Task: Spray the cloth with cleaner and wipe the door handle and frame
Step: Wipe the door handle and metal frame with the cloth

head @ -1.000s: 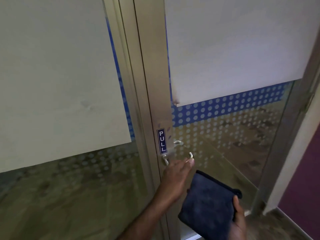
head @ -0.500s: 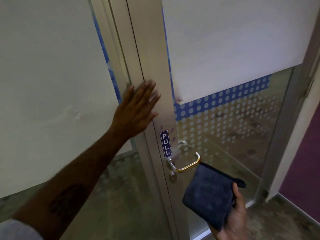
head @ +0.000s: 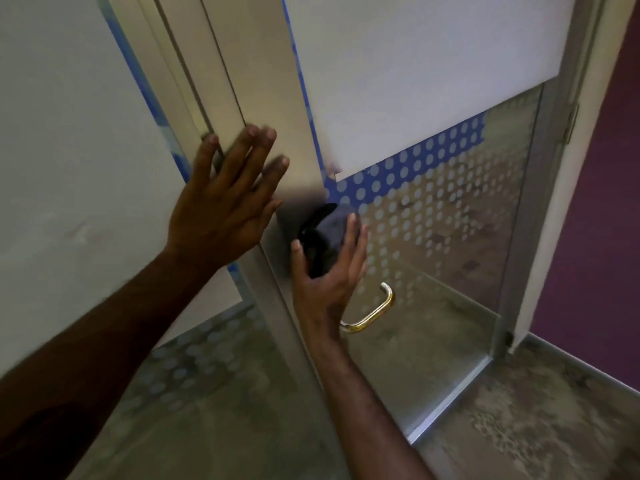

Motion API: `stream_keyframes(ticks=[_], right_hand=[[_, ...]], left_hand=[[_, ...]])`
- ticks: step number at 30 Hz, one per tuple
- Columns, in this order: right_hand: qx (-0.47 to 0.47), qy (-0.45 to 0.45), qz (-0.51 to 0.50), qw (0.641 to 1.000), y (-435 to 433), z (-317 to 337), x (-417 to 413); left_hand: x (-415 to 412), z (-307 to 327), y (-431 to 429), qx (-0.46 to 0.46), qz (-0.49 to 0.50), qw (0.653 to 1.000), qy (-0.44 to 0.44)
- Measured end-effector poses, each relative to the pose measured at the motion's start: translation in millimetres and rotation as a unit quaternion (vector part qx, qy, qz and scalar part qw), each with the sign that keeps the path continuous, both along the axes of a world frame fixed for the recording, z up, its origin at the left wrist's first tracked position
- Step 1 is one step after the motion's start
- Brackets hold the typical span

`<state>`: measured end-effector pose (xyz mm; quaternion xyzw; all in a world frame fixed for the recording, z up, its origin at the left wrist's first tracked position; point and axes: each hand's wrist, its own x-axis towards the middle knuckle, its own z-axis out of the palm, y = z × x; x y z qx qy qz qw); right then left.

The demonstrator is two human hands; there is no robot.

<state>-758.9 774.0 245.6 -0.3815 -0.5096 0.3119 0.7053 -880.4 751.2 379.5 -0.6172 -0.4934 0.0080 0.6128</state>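
My left hand (head: 227, 199) lies flat with fingers spread on the silver metal door frame (head: 270, 91), spanning the gap between frame and door edge. My right hand (head: 329, 271) presses a dark blue cloth (head: 325, 237) against the door's metal stile, just above the handle. The brass lever handle (head: 372, 315) sticks out to the right below that hand; its base is hidden by my wrist. The PULL sign is covered. No spray bottle is in view.
The glass door (head: 443, 237) has white frosted film above and a blue band with dots. A fixed glass panel (head: 69, 133) stands at the left. A purple wall (head: 595, 202) and the hinge-side frame are at the right. Mottled floor lies below.
My right hand rose with the cloth from below the handle onto the door stile above it. My left hand stays flat on the frame. The camera has moved closer.
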Motion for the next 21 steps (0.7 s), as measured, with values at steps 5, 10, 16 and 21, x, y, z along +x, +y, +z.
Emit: stream_keyframes(ticks=[5, 10, 16, 21], right_hand=[[0.044, -0.063, -0.045, 0.996, 12, -3, -29], [0.035, -0.063, -0.139, 0.988, 24, 8, -43], [0.057, -0.064, -0.185, 0.979, 35, -16, -56], [-0.02, -0.08, -0.176, 0.981, 35, -67, -53]], left_hand=[[-5, -3, 2, -0.003, -0.019, 1.0, -0.003], [-10, -6, 6, 0.002, -0.051, 0.999, 0.0], [-26, -10, 14, 0.009, -0.081, 0.996, 0.027], [-34, -12, 21, -0.009, -0.079, 0.997, -0.005]])
